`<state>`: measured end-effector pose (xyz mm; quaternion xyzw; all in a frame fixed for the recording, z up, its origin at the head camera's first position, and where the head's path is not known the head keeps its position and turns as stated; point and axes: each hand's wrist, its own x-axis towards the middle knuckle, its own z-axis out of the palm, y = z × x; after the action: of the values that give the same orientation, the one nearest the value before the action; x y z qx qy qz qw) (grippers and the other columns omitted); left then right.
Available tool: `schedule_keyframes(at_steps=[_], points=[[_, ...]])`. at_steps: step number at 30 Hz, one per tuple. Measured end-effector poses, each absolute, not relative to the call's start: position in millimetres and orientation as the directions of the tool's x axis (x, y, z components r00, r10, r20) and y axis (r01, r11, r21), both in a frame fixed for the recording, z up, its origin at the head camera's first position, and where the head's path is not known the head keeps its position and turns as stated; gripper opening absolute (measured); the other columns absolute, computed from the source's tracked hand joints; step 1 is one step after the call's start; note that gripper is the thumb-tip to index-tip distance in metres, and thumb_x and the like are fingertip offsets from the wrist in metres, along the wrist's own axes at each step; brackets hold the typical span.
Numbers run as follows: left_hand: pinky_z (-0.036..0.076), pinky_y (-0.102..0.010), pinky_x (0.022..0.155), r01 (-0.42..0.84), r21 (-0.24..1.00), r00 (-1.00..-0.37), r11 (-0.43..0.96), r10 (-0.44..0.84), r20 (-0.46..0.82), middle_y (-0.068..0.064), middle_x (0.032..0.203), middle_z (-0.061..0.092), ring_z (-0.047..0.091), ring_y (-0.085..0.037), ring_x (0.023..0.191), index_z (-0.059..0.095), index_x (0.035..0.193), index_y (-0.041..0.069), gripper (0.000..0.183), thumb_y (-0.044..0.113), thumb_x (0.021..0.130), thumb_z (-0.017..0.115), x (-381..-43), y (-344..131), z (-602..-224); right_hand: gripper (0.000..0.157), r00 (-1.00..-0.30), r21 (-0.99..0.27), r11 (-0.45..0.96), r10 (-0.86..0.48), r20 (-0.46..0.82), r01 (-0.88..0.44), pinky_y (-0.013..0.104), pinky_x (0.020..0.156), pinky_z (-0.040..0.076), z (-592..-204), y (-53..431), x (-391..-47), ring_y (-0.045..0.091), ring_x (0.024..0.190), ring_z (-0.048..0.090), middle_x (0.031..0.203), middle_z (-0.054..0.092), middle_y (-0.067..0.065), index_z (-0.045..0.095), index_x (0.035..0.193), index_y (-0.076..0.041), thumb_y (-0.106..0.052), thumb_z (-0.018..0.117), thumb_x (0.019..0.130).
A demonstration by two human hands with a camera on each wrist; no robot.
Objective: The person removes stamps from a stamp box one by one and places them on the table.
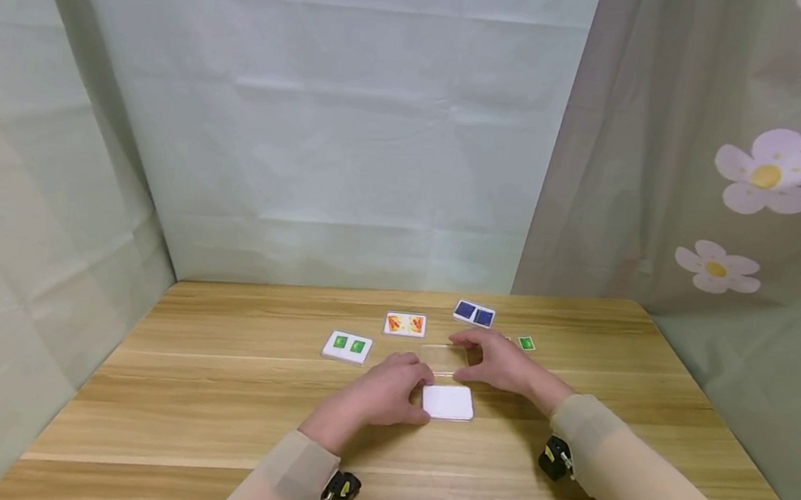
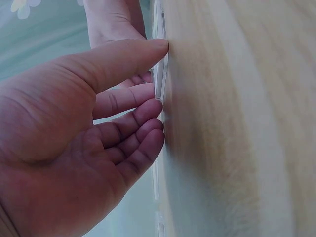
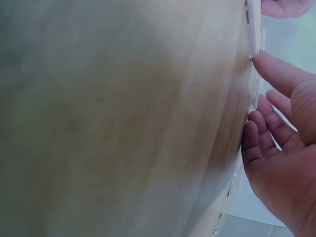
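In the head view, a white rectangular card (image 1: 448,402) lies at the middle of the wooden table. My left hand (image 1: 393,389) holds it at its left end, thumb at the near corner and fingers at the far one. Just beyond it is a clear flat plate (image 1: 443,359). My right hand (image 1: 502,364) grips that plate at its right end, thumb on the near side and fingers on the far side. The left wrist view has the left thumb (image 2: 133,53) against the thin card edge (image 2: 161,74). In the right wrist view, the right fingers (image 3: 253,140) rest low at the tabletop.
Farther back lie a card with two green pictures (image 1: 349,347), one with orange pictures (image 1: 405,325) and one with dark blue squares (image 1: 474,313). A small green-pictured piece (image 1: 526,343) is partly behind the right hand. Curtains (image 1: 354,131) hang around the wooden table (image 1: 209,393).
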<state>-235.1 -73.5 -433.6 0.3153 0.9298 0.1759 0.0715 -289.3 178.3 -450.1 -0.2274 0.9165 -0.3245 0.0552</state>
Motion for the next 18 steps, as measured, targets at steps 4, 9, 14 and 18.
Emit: schedule_keyframes(at_steps=[4,9,14,18], points=[[0.051,-0.034,0.094,0.559,0.373,-0.791,0.741,0.611,-0.027,0.001,0.113,0.064,0.053,-0.017,0.103,0.076,0.127,0.009,0.047,0.029,0.089,0.095,-235.3,-73.3,-433.4,0.066,-0.896,-0.616,0.695,-0.441,0.041,-0.37,0.05,0.113,0.051,-450.7,178.4,-289.0,0.029,0.131,0.064,0.146,0.069,0.011,0.064,0.152,-0.004,-0.02,0.092,0.094],[0.051,-0.034,0.094,0.55,0.376,-0.795,0.746,0.605,-0.036,0.0,0.114,0.064,0.053,-0.017,0.103,0.076,0.128,0.009,0.048,0.029,0.089,0.095,-234.8,-72.6,-433.4,0.067,-0.897,-0.624,0.686,-0.439,0.055,-0.374,0.05,0.111,0.053,-451.1,181.8,-287.3,0.029,0.128,0.065,0.143,0.07,0.013,0.063,0.151,-0.001,-0.019,0.092,0.093],[0.051,-0.034,0.093,0.549,0.369,-0.797,0.75,0.602,-0.037,0.0,0.114,0.064,0.053,-0.017,0.102,0.076,0.128,0.009,0.047,0.03,0.09,0.095,-235.4,-72.2,-433.6,0.066,-0.889,-0.653,0.649,-0.451,0.081,-0.389,0.052,0.111,0.053,-451.5,188.8,-284.9,0.032,0.128,0.065,0.142,0.069,0.017,0.062,0.15,0.004,-0.016,0.09,0.094],[0.051,-0.034,0.093,0.551,0.366,-0.796,0.75,0.604,-0.037,-0.001,0.114,0.065,0.053,-0.017,0.102,0.076,0.128,0.009,0.048,0.029,0.09,0.095,-236.4,-70.8,-433.3,0.065,-0.884,-0.671,0.627,-0.459,0.094,-0.397,0.053,0.109,0.054,-451.0,194.6,-281.0,0.035,0.128,0.065,0.142,0.068,0.02,0.061,0.15,0.006,-0.014,0.089,0.095]])
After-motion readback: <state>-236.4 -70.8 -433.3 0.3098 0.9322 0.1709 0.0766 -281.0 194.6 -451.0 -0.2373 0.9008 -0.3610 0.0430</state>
